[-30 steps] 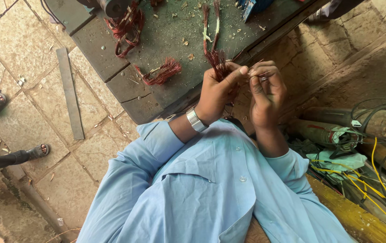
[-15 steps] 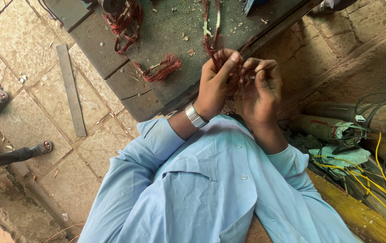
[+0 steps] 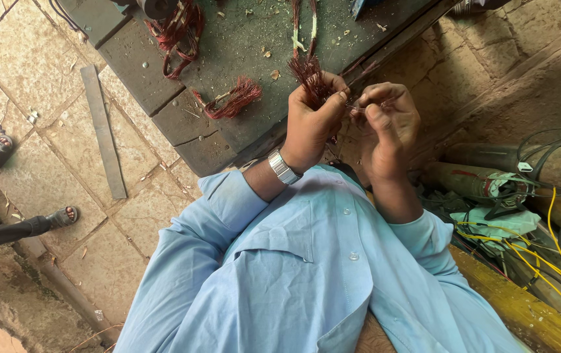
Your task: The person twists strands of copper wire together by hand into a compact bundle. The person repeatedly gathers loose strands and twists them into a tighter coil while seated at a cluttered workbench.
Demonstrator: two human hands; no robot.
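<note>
Both hands sit slightly higher than before, over the bench (image 3: pixel 248 39) edge.
Left hand (image 3: pixel 313 127): grip closed round copper wire bundle (image 3: pixel 310 78). Right hand (image 3: pixel 388 127): fingertips pinch strands just beside it.

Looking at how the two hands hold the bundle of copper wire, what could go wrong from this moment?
1. The left hand grips the copper wire bundle with its cut ends fanned out beside the fingers; those ends could prick the skin.
2. The right hand pinches a thin strand between the hands; pulled hard, it might snap or cut a fingertip.
3. Loose wire bundles and scraps lie on the green slab; strands could tangle together.
</note>
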